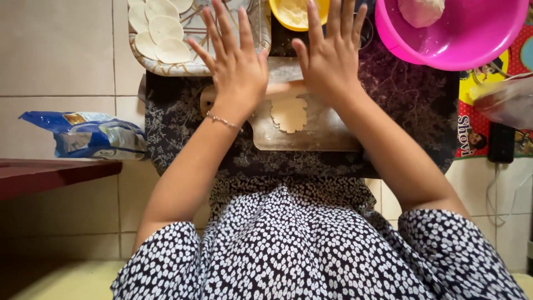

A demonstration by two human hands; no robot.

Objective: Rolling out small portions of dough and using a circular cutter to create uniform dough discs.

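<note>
Head view: both hands are laid flat, palms down, on a pale wooden rolling pin [283, 89], which lies crosswise on a light wooden board [311, 133]. Left hand [236, 66]: fingers spread and straight, not curled around anything; a thin bracelet [224, 120] is worn at the wrist. Right hand [330, 55]: fingers extended, held closer together, palm pressed on the pin. The pin is mostly hidden under the palms; its left end is seen by the board's left edge.

A small flattened dough disc with a wavy edge [288, 114] lies on the board, just near of the pin, between the two wrists. The board rests on a dark floral cloth [172, 128].

Far left: a patterned tray [205, 66] holding several rolled white dough rounds [164, 28]. Far centre: a yellow bowl [291, 14]. Far right: a pink plastic basin [461, 39] with a lump of dough [422, 11] inside. Left, on the tiled floor: a blue plastic bag [89, 133].
</note>
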